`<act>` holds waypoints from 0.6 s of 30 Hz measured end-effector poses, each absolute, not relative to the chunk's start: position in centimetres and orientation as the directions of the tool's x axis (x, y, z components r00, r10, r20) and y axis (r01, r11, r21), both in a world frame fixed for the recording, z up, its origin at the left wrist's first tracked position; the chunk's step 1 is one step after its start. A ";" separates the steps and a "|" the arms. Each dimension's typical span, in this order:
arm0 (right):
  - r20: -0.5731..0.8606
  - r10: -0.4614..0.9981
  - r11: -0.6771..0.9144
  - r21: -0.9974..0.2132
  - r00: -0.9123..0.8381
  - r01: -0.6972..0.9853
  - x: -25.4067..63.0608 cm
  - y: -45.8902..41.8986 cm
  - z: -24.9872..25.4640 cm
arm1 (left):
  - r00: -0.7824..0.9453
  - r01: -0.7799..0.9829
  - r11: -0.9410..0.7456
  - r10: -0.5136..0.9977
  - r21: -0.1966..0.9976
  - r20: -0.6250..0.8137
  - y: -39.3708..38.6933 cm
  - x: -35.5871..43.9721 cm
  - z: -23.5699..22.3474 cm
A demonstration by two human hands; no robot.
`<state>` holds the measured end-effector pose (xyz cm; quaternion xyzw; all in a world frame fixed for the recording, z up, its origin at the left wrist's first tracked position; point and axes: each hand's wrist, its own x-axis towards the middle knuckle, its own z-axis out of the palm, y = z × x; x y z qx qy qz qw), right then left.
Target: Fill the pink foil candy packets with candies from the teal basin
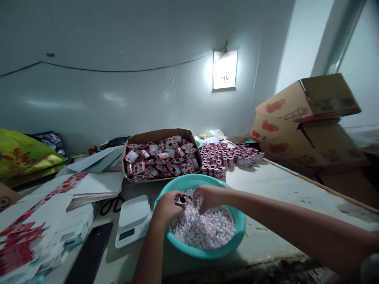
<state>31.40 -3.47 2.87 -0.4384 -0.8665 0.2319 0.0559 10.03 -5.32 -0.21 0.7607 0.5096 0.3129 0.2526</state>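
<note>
A turquoise basin (241,232) stands on the table, filled with small white and pale pink candies (204,230). Over its left side, my left hand (168,209) is closed around a small printed container (182,199) with a round dark hole in its upward face. Just to the right of that container, my right hand (210,196) is closed, fingers curled down toward the candies. What those fingers hold is hidden. Behind the basin, a cardboard box (128,173) is heaped with similar containers (161,157).
More containers (219,157) stand in rows behind the basin to the right. Left of it lie a white scale (134,215), a black phone (90,252), black scissors (112,205) and printed card sheets (97,184). Large cartons (304,118) are stacked at right. A lamp lights the wall sign (225,71).
</note>
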 end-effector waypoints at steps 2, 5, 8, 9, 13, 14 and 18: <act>-0.037 0.798 0.525 -0.448 -0.602 0.724 30.6 -3.0 4.2 | 0.274 0.631 -0.344 0.937 0.695 0.216 -5.3 9.9 -0.3; 0.045 0.810 0.546 -0.421 -0.584 0.725 28.6 -2.3 5.3 | 0.265 0.663 -0.336 0.941 0.669 0.210 -5.3 9.7 -0.3; 0.089 0.816 0.557 -0.385 -0.571 0.736 26.8 -2.0 5.5 | 0.280 0.693 -0.348 0.937 0.631 0.209 -5.4 9.6 -0.1; 0.098 0.819 0.557 -0.375 -0.566 0.741 26.3 -2.1 5.5 | 0.281 0.700 -0.351 0.936 0.622 0.212 -5.4 9.6 -0.1; 0.121 0.821 0.558 -0.373 -0.557 0.741 25.8 -3.0 5.6 | 0.280 0.686 -0.357 0.934 0.634 0.223 -5.2 9.6 -0.2; 0.123 0.821 0.557 -0.382 -0.557 0.737 26.0 -3.3 5.7 | 0.280 0.674 -0.359 0.933 0.645 0.226 -5.2 9.6 -0.3; 0.114 0.839 0.524 -0.429 -0.532 0.736 28.1 -3.8 6.5 | 0.250 0.640 -0.334 0.942 0.692 0.223 -5.3 9.6 -0.6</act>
